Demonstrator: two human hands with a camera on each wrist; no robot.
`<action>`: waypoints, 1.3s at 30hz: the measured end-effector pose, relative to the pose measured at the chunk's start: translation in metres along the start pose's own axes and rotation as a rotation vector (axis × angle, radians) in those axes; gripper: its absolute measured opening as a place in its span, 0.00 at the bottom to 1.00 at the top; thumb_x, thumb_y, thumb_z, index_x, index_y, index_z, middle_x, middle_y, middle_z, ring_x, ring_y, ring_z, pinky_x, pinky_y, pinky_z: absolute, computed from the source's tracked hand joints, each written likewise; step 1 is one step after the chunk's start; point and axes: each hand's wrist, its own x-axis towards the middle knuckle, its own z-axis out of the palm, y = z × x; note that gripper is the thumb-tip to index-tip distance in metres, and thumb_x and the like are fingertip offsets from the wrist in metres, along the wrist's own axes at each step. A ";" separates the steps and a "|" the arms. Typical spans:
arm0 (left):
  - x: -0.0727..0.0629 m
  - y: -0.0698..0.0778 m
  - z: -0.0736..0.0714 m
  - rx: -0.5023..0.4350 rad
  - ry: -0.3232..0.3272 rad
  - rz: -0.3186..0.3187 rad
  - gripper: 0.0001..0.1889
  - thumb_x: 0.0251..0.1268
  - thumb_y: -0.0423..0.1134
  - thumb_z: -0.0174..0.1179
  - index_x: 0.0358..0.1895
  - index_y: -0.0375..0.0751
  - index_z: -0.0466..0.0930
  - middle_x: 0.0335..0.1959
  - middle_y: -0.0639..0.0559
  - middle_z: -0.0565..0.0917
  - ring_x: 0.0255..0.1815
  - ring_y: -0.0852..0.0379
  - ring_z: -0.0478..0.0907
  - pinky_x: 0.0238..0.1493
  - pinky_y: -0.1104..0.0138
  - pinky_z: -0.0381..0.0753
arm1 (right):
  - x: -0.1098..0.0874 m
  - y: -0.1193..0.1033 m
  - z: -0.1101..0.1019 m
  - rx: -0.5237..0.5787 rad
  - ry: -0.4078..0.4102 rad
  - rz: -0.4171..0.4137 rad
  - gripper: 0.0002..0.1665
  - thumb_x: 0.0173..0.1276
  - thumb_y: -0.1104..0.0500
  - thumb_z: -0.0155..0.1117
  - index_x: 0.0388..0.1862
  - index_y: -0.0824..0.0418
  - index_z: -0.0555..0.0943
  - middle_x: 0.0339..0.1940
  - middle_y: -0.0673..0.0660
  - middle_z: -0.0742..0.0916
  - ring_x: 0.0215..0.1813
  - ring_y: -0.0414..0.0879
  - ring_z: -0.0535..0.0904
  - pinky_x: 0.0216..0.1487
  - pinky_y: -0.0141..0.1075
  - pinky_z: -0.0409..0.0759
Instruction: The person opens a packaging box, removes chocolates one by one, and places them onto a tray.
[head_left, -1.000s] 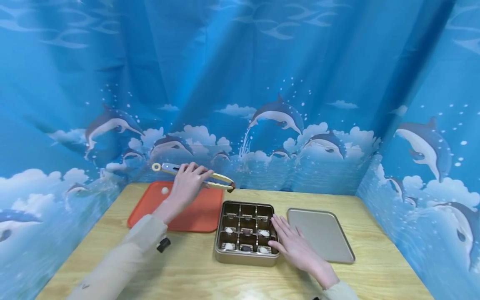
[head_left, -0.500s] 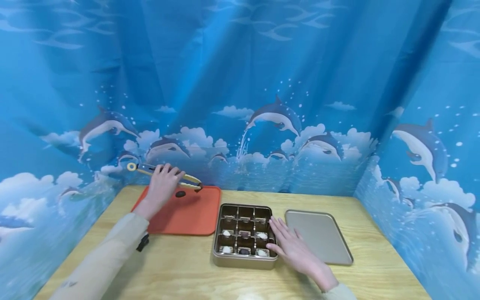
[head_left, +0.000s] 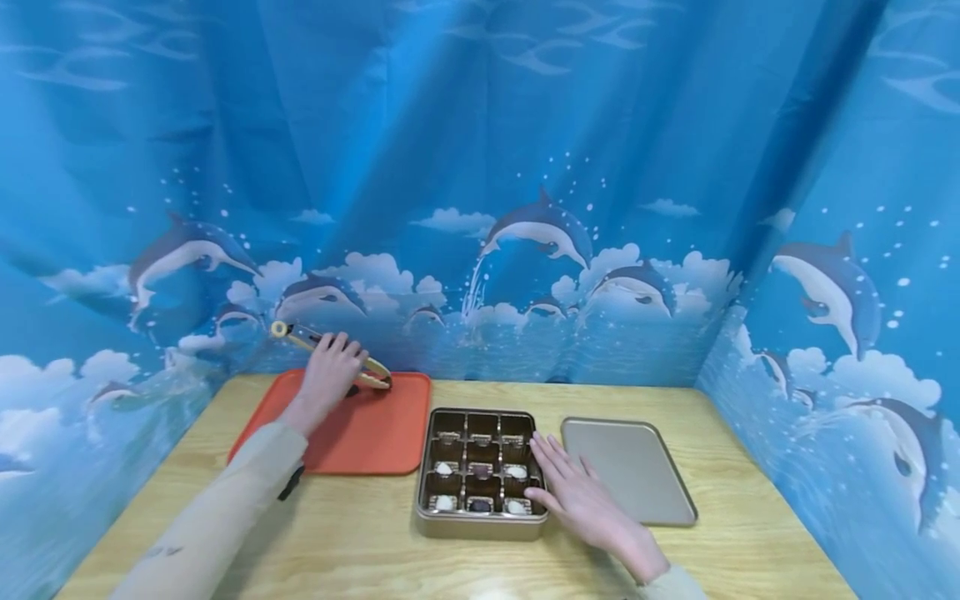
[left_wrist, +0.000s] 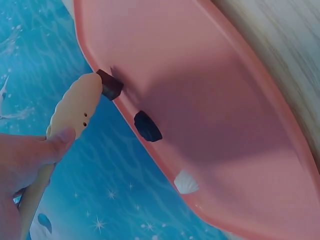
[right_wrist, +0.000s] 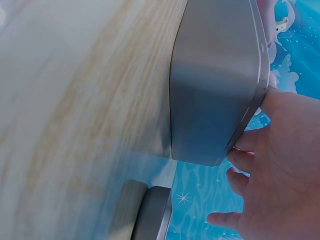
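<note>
Over the red tray (head_left: 375, 446), beside the compartmented box (head_left: 480, 528) our right hand (head_left: 581, 496) touches, fingers loosely spread, our left hand (head_left: 328, 377) gripping yellow tongs (left_wrist: 77, 102) has swung back, leaving the brown piece (left_wrist: 111, 86), we judge, unboxed at the far edge.

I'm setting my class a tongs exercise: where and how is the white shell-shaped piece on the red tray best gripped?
Probably pinch the white shell-shaped piece by its flanks, tongs coming down from the middle of the red tray: it fans out and lies near the tray's edge, limiting room there.
</note>
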 end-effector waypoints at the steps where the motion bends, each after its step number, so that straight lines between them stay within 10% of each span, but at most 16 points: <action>1: 0.000 0.001 0.000 0.005 -0.002 0.004 0.10 0.63 0.26 0.67 0.43 0.42 0.90 0.40 0.46 0.85 0.46 0.43 0.76 0.52 0.54 0.73 | 0.000 0.000 0.000 0.000 0.001 0.000 0.45 0.79 0.37 0.45 0.83 0.60 0.50 0.82 0.53 0.52 0.82 0.54 0.46 0.76 0.64 0.47; 12: -0.004 0.002 0.000 -0.039 -0.072 -0.076 0.14 0.61 0.31 0.71 0.50 0.41 0.86 0.42 0.44 0.84 0.48 0.42 0.75 0.50 0.52 0.71 | -0.002 -0.003 -0.002 0.009 0.012 -0.011 0.44 0.80 0.38 0.46 0.82 0.62 0.52 0.82 0.56 0.54 0.82 0.56 0.48 0.76 0.64 0.47; 26: -0.039 -0.008 -0.057 -0.215 -0.061 -0.219 0.32 0.55 0.49 0.75 0.62 0.37 0.81 0.51 0.38 0.84 0.50 0.38 0.76 0.46 0.48 0.72 | -0.001 -0.001 0.000 0.019 0.009 -0.007 0.44 0.80 0.37 0.45 0.83 0.61 0.50 0.82 0.55 0.53 0.82 0.56 0.47 0.77 0.63 0.45; 39: -0.059 0.007 -0.091 -0.301 -0.061 -0.163 0.32 0.57 0.50 0.73 0.63 0.37 0.81 0.50 0.40 0.84 0.47 0.40 0.75 0.42 0.50 0.72 | -0.001 -0.001 0.000 0.029 0.004 -0.008 0.44 0.80 0.38 0.46 0.83 0.62 0.51 0.82 0.57 0.53 0.82 0.58 0.48 0.76 0.64 0.45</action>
